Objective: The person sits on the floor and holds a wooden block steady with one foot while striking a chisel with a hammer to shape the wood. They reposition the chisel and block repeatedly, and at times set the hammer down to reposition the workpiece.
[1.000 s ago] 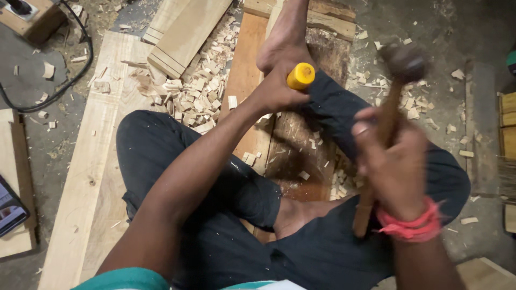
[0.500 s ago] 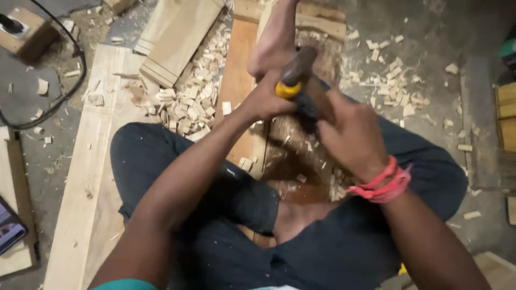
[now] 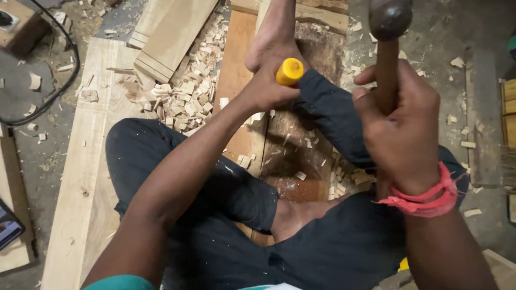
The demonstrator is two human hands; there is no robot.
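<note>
Both hands clenched, each on a tool. Left hand (image 3: pixel 267 86) wraps a chisel, only its yellow handle end (image 3: pixel 289 71) showing above the fist; blade hidden beneath the hand. Right hand (image 3: pixel 400 126) grips the brown wooden shaft of a mallet (image 3: pixel 388 48), raised, its dark rounded head at 12 o'clock from the fist, close to the top edge of the view. Red cord bracelet (image 3: pixel 422 200) circles the right wrist.

Chisel sits just left of centre, upper half of the view, over a dark, gouged wooden board (image 3: pixel 293 156) that runs from 12 o'clock down toward centre. Bare foot (image 3: pixel 274 35) rests on the board's far end, touching the left hand from 12 o'clock. Second bare foot (image 3: pixel 295 217) lies at the board's near end, tucked under a leg in dark trousers (image 3: pixel 215 188).

Pile of pale wood chips (image 3: pixel 185 96) at 10 o'clock from the chisel, on the floor beside the board. Pale plank (image 3: pixel 88 177) lies at 9 o'clock, running lengthwise. Shorter plank offcut (image 3: pixel 172 32) at 11 o'clock, touching the chips. Black cable (image 3: pixel 59 91) loops at far 10 o'clock. More chips scattered on the grey floor (image 3: pixel 462 48) at 2 o'clock.
</note>
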